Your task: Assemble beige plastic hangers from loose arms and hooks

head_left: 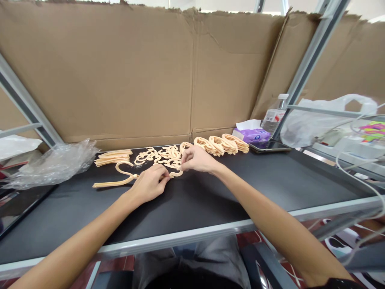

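Observation:
A partly joined cream plastic hanger (116,183) lies on the black tabletop, with a straight arm and a curved hook to the left. My left hand (150,182) is closed over its middle, thumb and fingertips pinched together and hiding the joint. A short curved cream piece (177,174) sticks out right of those fingertips. My right hand (197,159) is just above that end, its fingers closed in a pinch; whatever they hold is hidden. Behind both hands spreads a heap of small curved hook pieces (170,153).
Straight arms (113,156) are stacked at the left, beside crumpled clear plastic (63,164). Several stacks of looped pieces (230,144) run to the right, near a purple tissue pack (252,134), a phone (269,146) and a bottle (273,117). A cardboard wall (135,76) stands behind.

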Demonstrator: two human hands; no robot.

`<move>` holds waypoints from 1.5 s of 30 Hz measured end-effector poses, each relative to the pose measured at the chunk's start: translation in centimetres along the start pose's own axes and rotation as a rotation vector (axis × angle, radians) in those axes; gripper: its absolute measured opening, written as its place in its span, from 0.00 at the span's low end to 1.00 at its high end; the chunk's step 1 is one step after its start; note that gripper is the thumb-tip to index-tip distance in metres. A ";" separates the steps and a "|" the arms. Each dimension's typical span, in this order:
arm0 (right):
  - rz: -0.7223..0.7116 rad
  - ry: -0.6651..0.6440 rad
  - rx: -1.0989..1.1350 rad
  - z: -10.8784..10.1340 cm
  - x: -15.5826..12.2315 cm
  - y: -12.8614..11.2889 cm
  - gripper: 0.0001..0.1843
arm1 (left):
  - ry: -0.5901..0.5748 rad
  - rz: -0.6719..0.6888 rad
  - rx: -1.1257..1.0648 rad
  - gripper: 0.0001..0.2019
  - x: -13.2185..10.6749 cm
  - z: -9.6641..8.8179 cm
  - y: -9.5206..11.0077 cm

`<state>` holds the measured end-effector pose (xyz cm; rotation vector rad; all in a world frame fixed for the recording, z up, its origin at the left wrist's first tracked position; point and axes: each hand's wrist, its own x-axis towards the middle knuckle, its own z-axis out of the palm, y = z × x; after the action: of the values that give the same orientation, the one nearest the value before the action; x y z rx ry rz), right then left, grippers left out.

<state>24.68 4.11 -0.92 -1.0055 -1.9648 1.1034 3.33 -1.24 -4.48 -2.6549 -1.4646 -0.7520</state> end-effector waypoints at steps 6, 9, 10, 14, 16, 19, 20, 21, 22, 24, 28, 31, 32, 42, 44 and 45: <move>-0.028 -0.085 -0.329 0.8 -0.4 0.2 0.10 | 0.001 0.006 -0.043 0.05 0.1 0.1 -0.3; -0.098 -0.106 -0.408 1.2 -0.4 0.3 0.10 | 0.003 0.007 -0.057 0.05 0.1 0.2 -0.3; -0.107 -0.111 -0.419 1.3 -0.4 0.4 0.09 | 0.004 0.010 -0.062 0.05 0.1 0.2 -0.3; -0.094 -0.082 -0.447 1.2 -0.2 0.6 0.09 | 0.005 0.013 -0.074 0.05 0.2 0.3 -0.3; -0.085 -0.062 -0.442 1.1 -0.1 0.7 0.10 | 0.008 0.009 -0.083 0.05 0.2 0.2 -0.3; -0.081 -0.065 -0.427 1.1 -0.1 0.8 0.10 | 0.009 -0.009 -0.098 0.05 0.2 0.1 -0.3; -0.084 -0.077 -0.426 1.2 -0.1 0.8 0.10 | 0.009 -0.016 -0.102 0.05 0.2 0.0 -0.3; -0.085 -0.088 -0.426 1.3 -0.1 0.8 0.11 | 0.007 -0.023 -0.108 0.04 0.2 0.0 -0.2; -0.081 -0.098 -0.427 1.3 -0.1 0.8 0.11 | 0.006 -0.029 -0.114 0.04 0.2 -0.1 -0.2; -0.067 -0.112 -0.428 1.5 -0.2 0.7 0.11 | 0.008 -0.037 -0.128 0.04 0.2 -0.1 -0.2; -0.042 -0.111 -0.421 1.7 -0.1 0.9 0.12 | 0.018 -0.040 -0.145 0.04 0.3 -0.1 -0.1; -0.051 -0.099 -0.411 1.7 0.0 1.0 0.12 | 0.014 -0.048 -0.152 0.04 0.3 0.0 -0.2; -0.061 -0.101 -0.408 1.7 0.1 1.1 0.12 | 0.013 -0.054 -0.159 0.04 0.3 0.0 -0.3; -0.059 -0.084 -0.401 1.7 0.2 1.3 0.12 | 0.042 -0.064 -0.141 0.04 0.1 0.4 -0.1; -0.048 -0.079 -0.401 1.8 0.3 1.4 0.13 | 0.050 -0.046 -0.135 0.04 0.1 0.4 -0.1; -0.038 -0.077 -0.408 1.8 0.3 1.4 0.13 | 0.052 -0.044 -0.132 0.04 0.1 0.4 -0.1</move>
<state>23.49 4.15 -2.85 -1.1389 -2.3187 0.7416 3.44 -1.01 -4.80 -2.6814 -1.5165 -0.9464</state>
